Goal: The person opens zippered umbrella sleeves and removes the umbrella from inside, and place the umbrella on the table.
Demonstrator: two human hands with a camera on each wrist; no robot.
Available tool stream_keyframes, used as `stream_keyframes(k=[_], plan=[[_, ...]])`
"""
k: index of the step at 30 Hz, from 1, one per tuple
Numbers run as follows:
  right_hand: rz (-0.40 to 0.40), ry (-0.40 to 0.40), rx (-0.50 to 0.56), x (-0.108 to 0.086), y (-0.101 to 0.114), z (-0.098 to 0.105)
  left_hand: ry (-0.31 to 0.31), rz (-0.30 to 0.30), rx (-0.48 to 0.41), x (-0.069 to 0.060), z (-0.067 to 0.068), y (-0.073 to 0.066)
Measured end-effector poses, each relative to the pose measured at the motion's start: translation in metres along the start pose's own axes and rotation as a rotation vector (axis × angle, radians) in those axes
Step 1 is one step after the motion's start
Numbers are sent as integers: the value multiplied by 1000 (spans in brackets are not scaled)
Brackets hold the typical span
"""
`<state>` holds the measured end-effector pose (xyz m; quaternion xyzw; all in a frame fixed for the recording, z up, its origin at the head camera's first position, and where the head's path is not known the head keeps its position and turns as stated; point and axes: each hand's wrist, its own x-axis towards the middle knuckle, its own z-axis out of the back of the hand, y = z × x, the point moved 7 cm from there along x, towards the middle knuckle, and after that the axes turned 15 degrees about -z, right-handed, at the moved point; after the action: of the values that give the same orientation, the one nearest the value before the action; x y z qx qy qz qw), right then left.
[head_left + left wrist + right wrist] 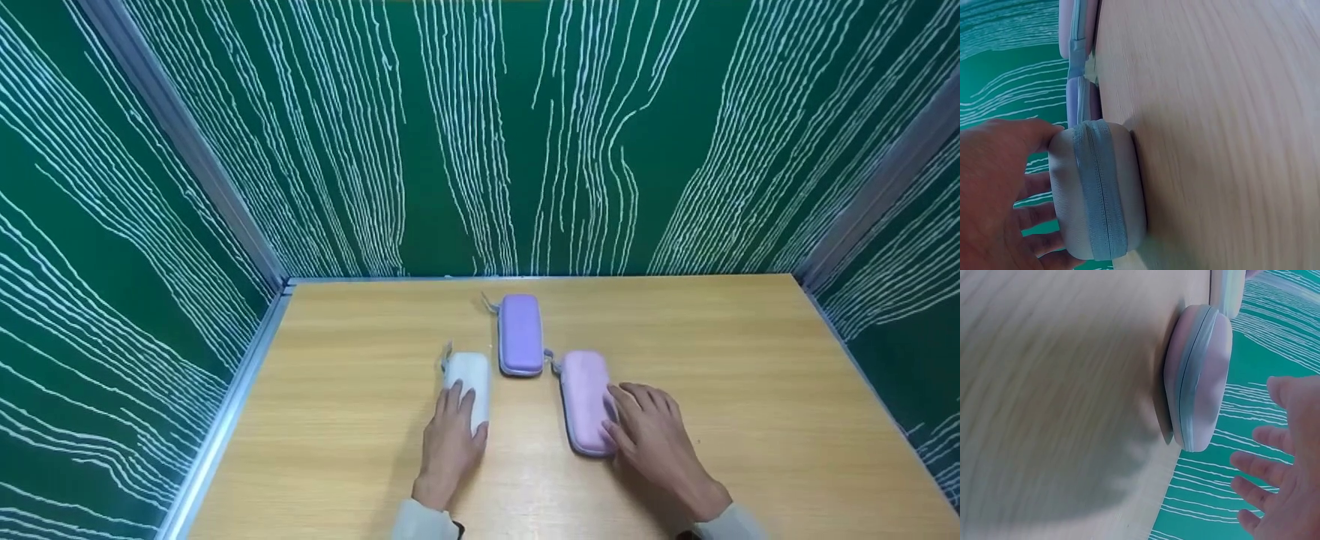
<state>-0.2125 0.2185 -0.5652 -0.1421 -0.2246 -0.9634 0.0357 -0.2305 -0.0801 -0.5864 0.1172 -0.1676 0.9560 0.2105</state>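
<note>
The left hand [450,442] spans the near end of a white zip case [478,375]. Seen from the left wrist, the thumb of that hand [999,180] touches one side of the white case [1100,191] and its fingers curve over the top to the other side. The right hand [656,435] hovers at the right edge of a pink zip case [583,390], fingers spread; from the right wrist, a gap separates this hand [1286,467] from the pink case [1210,382]. A purple zip case [520,334] lies farther back between the two.
All three cases lie on a wooden table [360,322], with small strap loops at their far left corners. Green panels [450,247] with white wavy lines stand behind and at both sides, joined by metal posts [187,142].
</note>
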Motion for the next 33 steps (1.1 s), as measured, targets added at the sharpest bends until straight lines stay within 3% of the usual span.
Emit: stream_keyframes(k=[19,27,33], plan=[[-6,59,-5,6,17,-12,-1,20,6,5,4,-2],[80,20,2,8,30,-12,-23,7,46,6,4,-5],[94,22,12,9,36,-16,-22,-2,73,6,5,-8]])
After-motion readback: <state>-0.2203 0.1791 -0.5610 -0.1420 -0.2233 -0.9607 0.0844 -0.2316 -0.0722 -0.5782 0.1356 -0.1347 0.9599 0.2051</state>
